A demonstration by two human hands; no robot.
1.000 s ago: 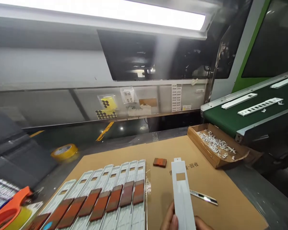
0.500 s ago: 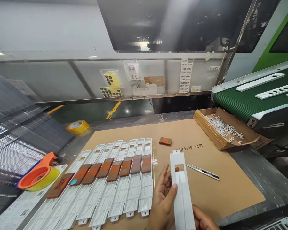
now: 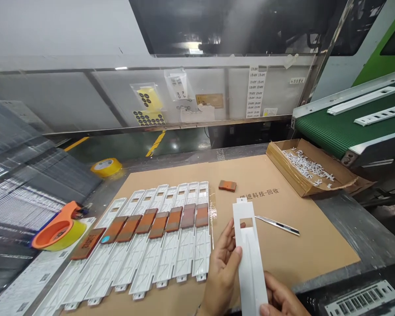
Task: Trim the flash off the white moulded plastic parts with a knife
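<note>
Between my two hands stands a long white plastic strip point(image 3: 250, 263) with a square opening near its top end and a small tab above. My left hand point(image 3: 222, 263) grips its left edge, thumb on the face and fingers behind. Low on the right edge, my right hand point(image 3: 283, 296) is closed round the strip's lower part, partly cut off by the frame. To the left, several similar white strips point(image 3: 202, 259) lie side by side on cardboard point(image 3: 303, 245), with reddish-brown blocks point(image 3: 174, 218) resting across them. A utility knife point(image 3: 278, 225) lies right of the held strip.
Another reddish block point(image 3: 227, 185) lies beyond the strip. A cardboard tray point(image 3: 285, 175) of small white pieces sits back right, under a green conveyor belt point(image 3: 332, 131) carrying white parts. A tape dispenser point(image 3: 54, 232) and yellow tape roll point(image 3: 105, 167) are at left. A slotted white part point(image 3: 362, 298) lies lower right.
The view has tipped down slightly, so most things sit higher in the picture and the slotted part at lower right shows more. Both hands keep hold of the white strip.
</note>
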